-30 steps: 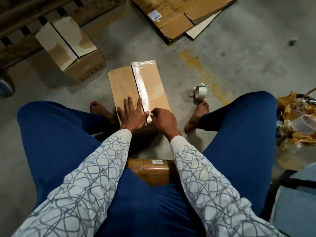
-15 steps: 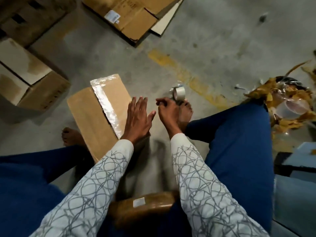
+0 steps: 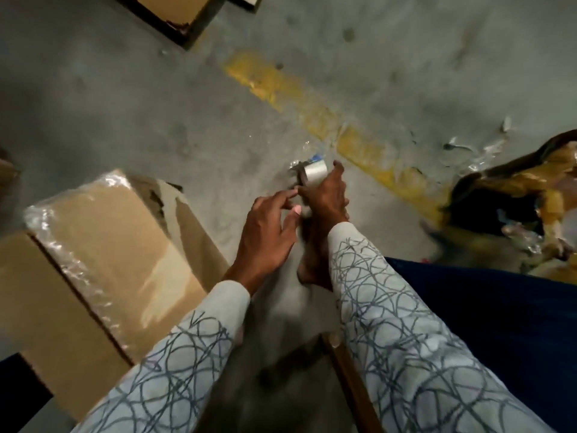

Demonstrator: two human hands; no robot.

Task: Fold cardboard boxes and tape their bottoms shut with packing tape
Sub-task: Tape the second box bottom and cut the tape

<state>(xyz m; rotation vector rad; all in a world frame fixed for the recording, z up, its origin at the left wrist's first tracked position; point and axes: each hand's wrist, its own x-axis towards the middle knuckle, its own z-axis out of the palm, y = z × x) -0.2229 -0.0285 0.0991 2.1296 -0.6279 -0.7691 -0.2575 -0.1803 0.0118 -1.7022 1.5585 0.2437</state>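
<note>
Gripping the packing tape roll (image 3: pixel 315 174), the right hand (image 3: pixel 326 196) curls round it; the left hand (image 3: pixel 268 228), fingers loosely straight, lies just beside. Blue mark (image 3: pixel 317 157) by the roll: blurred, unreadable.

The small roll of clear packing tape (image 3: pixel 313 171) sits on edge in the curled fingers of the right hand (image 3: pixel 324 195), just ahead of the left hand (image 3: pixel 268 232). The brown cardboard box (image 3: pixel 125 245) lies left of both hands, with a shiny tape strip (image 3: pixel 70 260) along its closed flaps.
</note>
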